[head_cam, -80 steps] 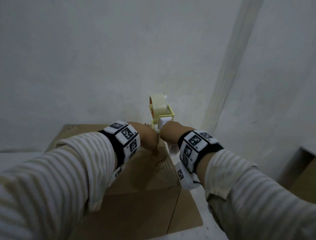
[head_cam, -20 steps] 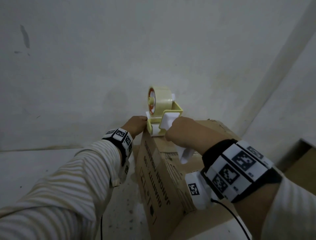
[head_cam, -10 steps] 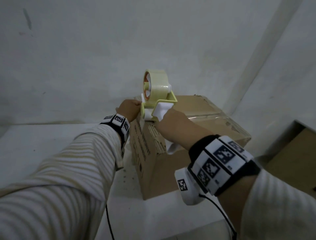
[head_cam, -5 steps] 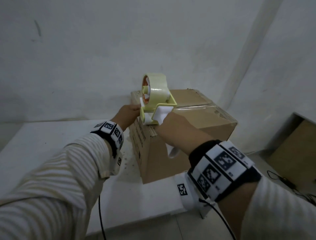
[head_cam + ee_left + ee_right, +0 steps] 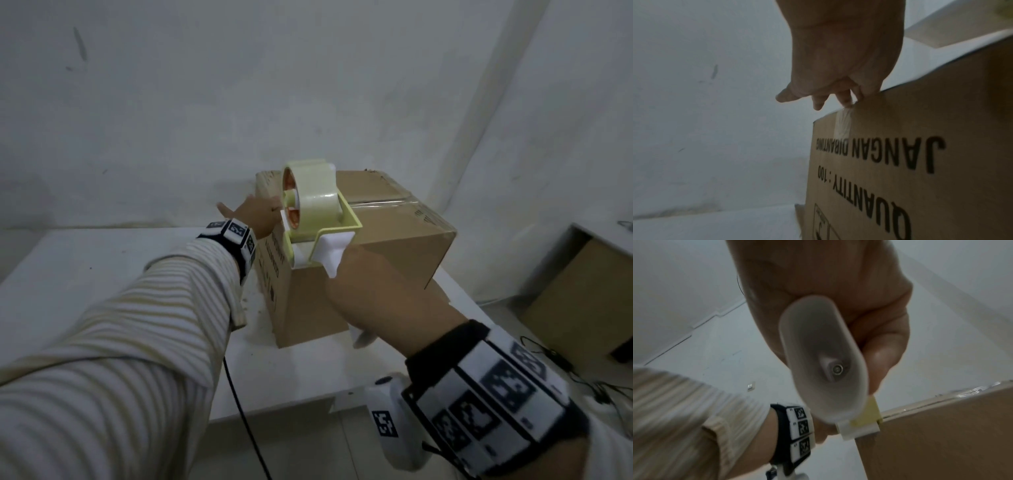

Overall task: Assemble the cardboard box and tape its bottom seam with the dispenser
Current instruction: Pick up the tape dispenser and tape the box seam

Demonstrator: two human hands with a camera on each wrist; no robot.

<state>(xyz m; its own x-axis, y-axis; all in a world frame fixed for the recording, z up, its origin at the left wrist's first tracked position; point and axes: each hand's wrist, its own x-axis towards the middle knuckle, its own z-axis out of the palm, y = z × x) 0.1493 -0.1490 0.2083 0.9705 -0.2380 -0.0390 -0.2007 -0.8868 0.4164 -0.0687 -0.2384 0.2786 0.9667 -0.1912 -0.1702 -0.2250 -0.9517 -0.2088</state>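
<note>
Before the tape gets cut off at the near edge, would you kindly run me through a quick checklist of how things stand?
1. Box stands on the table with its flaps closed: ok.
2. Tape strip lies along the top seam: ok.
3. Tape end folded down over the side at the far corner: ok, though wrinkled.
4. Left hand steadies the box at its top edge, fingers straight: ok.
5. Right hand has a firm grip on the dispenser handle: ok.
6. Dispenser blade set against the near edge, ready to cut: cannot tell, it is hidden.
</note>
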